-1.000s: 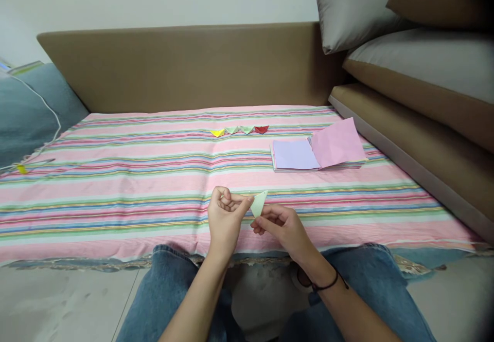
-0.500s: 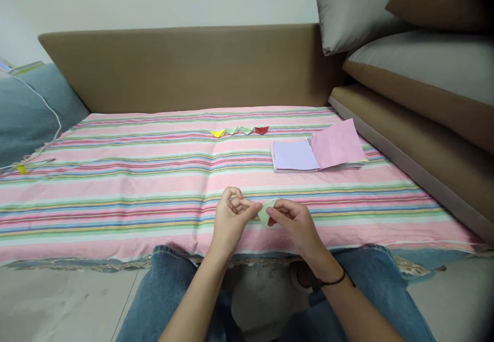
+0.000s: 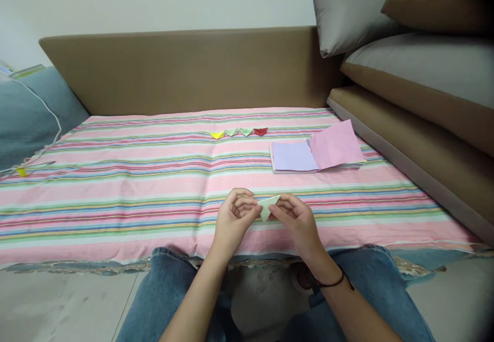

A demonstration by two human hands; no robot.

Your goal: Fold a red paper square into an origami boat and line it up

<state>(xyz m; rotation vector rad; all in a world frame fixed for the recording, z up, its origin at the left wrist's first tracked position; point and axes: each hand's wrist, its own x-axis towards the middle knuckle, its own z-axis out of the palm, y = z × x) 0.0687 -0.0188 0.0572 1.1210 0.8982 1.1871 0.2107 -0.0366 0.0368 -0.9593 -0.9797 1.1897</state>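
A small folded piece of pale green paper (image 3: pixel 267 207) is held up between my two hands, just above the striped cloth. My left hand (image 3: pixel 237 216) pinches its left corner between thumb and fingers. On the other side my right hand (image 3: pixel 295 220) grips it, thumb in front and fingers behind. The paper's lower tip points down, and its back is hidden. Farther off, a row of small folded paper boats lies on the cloth: a yellow boat (image 3: pixel 217 135), two pale green boats (image 3: pixel 246 131) and a dark red boat (image 3: pixel 261 131).
An open pad of coloured paper (image 3: pixel 295 157), lilac and pink, lies right of the boats on the striped cloth (image 3: pixel 154 180). Grey and brown cushions (image 3: pixel 417 69) are stacked at the right. A white cable (image 3: pixel 46 106) runs along the left by a blue cushion (image 3: pixel 36 92).
The green paper has turned so its upper edge lies wider between my hands. My left fingers have straightened somewhat, and the view has tilted slightly.
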